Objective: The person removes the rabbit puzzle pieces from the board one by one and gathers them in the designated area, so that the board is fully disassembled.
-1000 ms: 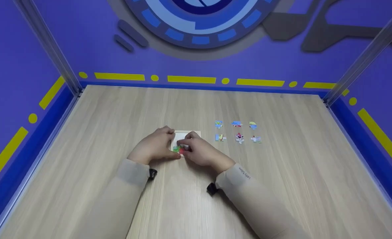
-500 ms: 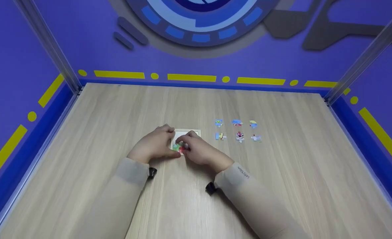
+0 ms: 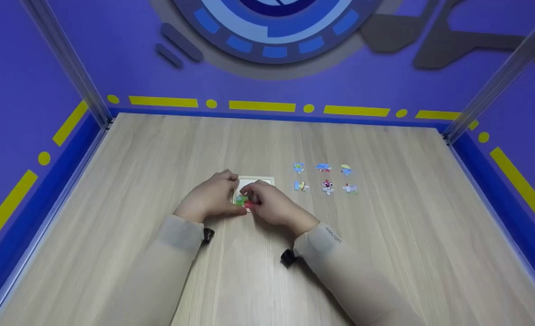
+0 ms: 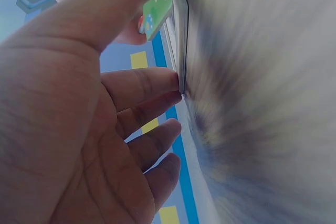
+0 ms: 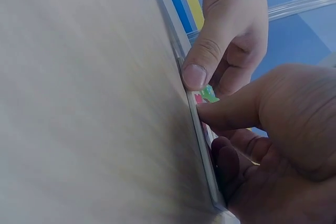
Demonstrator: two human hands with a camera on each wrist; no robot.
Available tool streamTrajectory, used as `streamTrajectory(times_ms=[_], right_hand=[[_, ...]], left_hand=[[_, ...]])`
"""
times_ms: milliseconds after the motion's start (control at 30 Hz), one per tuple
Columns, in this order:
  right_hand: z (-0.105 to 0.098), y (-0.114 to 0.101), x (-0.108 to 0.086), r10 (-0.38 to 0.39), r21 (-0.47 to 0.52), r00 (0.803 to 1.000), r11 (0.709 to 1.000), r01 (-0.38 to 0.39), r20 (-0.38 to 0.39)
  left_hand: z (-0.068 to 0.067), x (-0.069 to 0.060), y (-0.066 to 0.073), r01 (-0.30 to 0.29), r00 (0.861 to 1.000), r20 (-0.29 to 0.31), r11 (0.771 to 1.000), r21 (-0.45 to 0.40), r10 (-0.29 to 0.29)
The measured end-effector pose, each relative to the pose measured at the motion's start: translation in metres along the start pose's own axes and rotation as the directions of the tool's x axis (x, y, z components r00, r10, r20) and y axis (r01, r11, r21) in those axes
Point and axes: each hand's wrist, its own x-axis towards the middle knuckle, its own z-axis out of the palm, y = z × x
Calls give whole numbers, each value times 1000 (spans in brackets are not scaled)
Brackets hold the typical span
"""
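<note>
A small square puzzle tray (image 3: pixel 267 178) with a pale rim and white bed lies on the table in the head view. My left hand (image 3: pixel 209 197) holds its left side, thumb at the near edge and fingertips against the tray's edge in the left wrist view. Over the near part of the tray, my right hand (image 3: pixel 274 203) has curled fingers pinching a puzzle piece, largely covered by the hand. A green puzzle piece (image 4: pixel 158 10) appears tilted above the tray in the left wrist view. Red and green printing (image 5: pixel 210 95) shows by the right thumb.
Several loose jigsaw pieces lie in two rows right of the tray, among them a red-and-white face piece (image 3: pixel 327 187) and a blue-and-red piece (image 3: pixel 324 167). The wooden table (image 3: pixel 385 203) is bounded by blue-purple walls (image 3: pixel 258 90) at back and sides.
My right fingers shift slightly over the tray, and the green and red pieces beneath them move a little. My left hand keeps its place, and the loose pieces stay put.
</note>
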Motion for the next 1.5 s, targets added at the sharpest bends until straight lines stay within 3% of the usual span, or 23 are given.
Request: streamTrajectory(times_ms=[333, 833, 1167, 1500], right_hand=[[0, 0, 2, 11, -12, 1000, 1000, -11, 19], [0, -4, 5, 36, -30, 999, 999, -36, 5], [-10, -7, 2, 48, -26, 999, 999, -48, 20], [-21, -10, -7, 106, -51, 990, 993, -102, 95]], left_hand=[[0, 0, -3, 35, 999, 22, 999, 5, -35], [-4, 0, -2, 7, 1000, 4, 998, 56, -8], [-3, 2, -2, 26, 1000, 9, 999, 45, -27], [1, 2, 1, 57, 998, 25, 998, 8, -57]])
